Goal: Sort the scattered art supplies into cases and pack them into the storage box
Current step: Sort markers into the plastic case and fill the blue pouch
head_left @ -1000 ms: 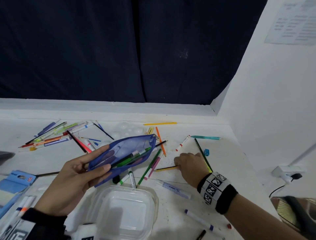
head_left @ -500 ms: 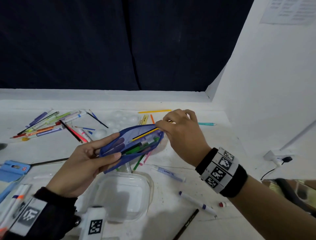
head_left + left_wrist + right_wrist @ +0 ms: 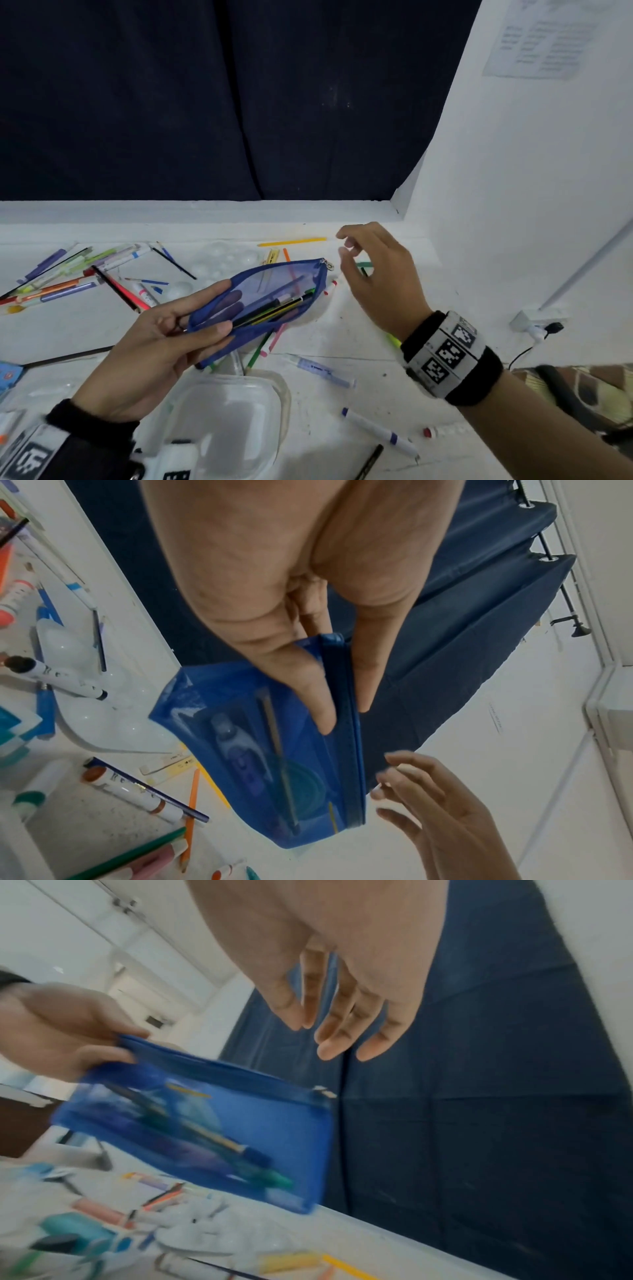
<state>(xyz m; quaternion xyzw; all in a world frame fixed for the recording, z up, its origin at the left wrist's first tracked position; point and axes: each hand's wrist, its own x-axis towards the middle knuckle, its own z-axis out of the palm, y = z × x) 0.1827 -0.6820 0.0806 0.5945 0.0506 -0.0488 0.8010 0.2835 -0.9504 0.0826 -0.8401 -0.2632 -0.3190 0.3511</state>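
Note:
My left hand [image 3: 161,346] grips a blue mesh pencil case [image 3: 263,301] by its near end and holds it above the table, fingers inside the open mouth and thumb outside. The case [image 3: 274,764] [image 3: 212,1129] holds several pens and a yellow pencil. My right hand [image 3: 373,274] hovers just right of the case's zipper end with loose, empty fingers [image 3: 339,1031]. Pens and pencils lie scattered on the white table [image 3: 342,329], among them a white marker [image 3: 376,431] with a purple cap and a yellow pencil [image 3: 291,242].
A clear plastic box [image 3: 222,421] sits at the near edge below the case. A heap of pens [image 3: 68,274] lies at the left. A white wall [image 3: 513,205] closes the right side, a dark curtain [image 3: 205,102] the back. A socket with a cable [image 3: 537,325] sits far right.
My right hand picked a yellow pencil off the table, slid it into the case, then let go and pulled away to the right. The left hand kept holding the case.

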